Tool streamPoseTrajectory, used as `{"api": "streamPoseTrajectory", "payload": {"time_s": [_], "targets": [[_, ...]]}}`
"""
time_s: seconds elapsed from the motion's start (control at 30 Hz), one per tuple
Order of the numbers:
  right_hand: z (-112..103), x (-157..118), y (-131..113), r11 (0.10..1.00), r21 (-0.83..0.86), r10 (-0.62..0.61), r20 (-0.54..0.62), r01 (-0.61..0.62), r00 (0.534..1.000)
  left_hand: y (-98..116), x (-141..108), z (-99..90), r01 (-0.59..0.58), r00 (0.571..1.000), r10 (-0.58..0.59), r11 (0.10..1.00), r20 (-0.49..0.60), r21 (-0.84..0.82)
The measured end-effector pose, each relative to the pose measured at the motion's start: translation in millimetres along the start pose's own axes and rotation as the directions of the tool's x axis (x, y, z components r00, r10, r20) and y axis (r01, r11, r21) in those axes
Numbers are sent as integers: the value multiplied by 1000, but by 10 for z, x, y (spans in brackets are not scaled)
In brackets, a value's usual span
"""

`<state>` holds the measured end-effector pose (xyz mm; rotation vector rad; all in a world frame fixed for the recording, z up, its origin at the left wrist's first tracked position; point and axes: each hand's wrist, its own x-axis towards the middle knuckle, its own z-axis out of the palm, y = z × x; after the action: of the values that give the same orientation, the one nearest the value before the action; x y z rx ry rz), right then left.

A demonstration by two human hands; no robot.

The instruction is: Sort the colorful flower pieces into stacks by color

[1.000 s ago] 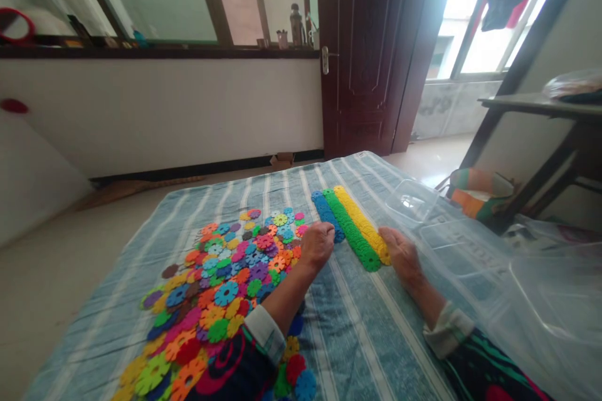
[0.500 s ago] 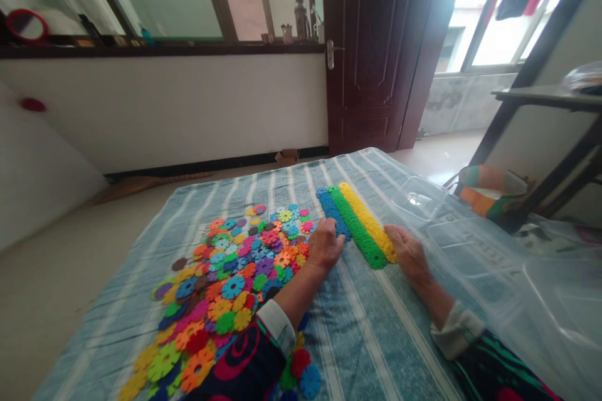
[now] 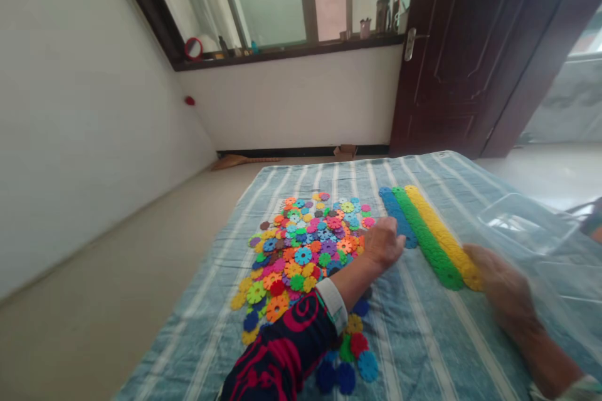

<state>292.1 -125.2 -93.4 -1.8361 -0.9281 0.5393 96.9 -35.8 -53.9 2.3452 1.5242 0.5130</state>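
Three rows of overlapping plastic snowflake discs lie side by side on the cloth: a blue row, a green row and a yellow row. My left hand is closed beside the near part of the blue row, its fingers curled under; anything inside them is hidden. By the near end of the yellow row is my right hand, smeared by motion, so its fingers do not show clearly. Left of the rows spreads a heap of mixed-colour snowflake discs, partly behind my left forearm.
A striped blue cloth covers the surface. Clear plastic boxes stand at the right. Several loose discs lie near my left sleeve. Beyond are a dark red door and a sill with a flask.
The view has swung left, so the table and discs appear further right. My left hand remains beside the blue row. My right hand has become blurred near the yellow row's end.
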Motion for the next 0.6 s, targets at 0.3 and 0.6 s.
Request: {"api": "streamPoseTrajectory", "payload": {"time_s": [0.3, 0.6], "targets": [[-13, -9, -19, 999, -7, 36, 25, -36, 999, -1019, -493, -911, 100, 995, -97, 953, -25, 285], [2, -6, -21, 998, 0, 66, -12, -66, 998, -1584, -764, -1269, 3, 996, -30, 952, 82, 307]]}}
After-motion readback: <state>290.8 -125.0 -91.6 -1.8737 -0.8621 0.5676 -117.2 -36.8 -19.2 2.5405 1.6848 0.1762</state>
